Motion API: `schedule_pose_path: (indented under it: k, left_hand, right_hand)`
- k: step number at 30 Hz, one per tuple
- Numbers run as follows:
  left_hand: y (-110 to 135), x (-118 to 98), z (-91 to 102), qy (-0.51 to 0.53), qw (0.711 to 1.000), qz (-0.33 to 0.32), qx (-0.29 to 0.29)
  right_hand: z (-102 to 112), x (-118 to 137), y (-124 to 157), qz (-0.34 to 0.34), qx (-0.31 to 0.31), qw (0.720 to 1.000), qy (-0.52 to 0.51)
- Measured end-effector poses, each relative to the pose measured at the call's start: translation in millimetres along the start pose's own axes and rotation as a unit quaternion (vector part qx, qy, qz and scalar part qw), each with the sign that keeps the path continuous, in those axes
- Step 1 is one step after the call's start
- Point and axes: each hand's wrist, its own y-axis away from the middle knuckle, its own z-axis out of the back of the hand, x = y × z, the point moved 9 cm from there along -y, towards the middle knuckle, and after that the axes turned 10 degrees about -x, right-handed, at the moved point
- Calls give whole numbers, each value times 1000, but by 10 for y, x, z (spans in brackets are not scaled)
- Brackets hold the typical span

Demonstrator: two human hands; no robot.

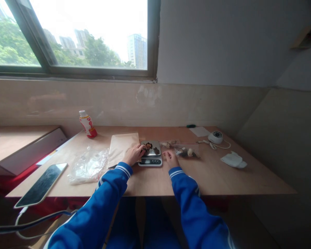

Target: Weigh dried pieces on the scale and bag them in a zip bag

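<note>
Wooden tabletop (209, 180): carries a brown paper envelope (123, 148) and a crumpled plastic bag (88, 166) left of the scale.
Kitchen scale (150, 161): sits between the hands, near the tabletop's front edge.
Clear bag (182, 147): lies flat just right of the scale, with more pieces inside.
Left hand (133, 154): fingers reach onto the scale's steel pan (155, 143), at the pieces; pinching or not, I cannot tell.
Right hand (171, 158): fingers loosely parted, holding nothing, just beside the scale.
Dark pieces (148, 147): lie on the pan, irregular, with no clear long axis or direction; probably light and brittle, best taken gently with fingertips.
</note>
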Motion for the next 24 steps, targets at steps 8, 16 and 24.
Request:
schedule_pose_path:
  k: [8,16,24]
  left_hand:
    - [-82,48,94,25,997,61,-31]
    - [-196,158,264,125,979,137,-80]
    - [-558,-54,159,181,975,90,-90]
  right_hand:
    - [-10,-7,3,0,4,1000,4]
    - [-4,17,2,-1,5,1000,0]
    - [-8,-3,0,-3,5,1000,-1]
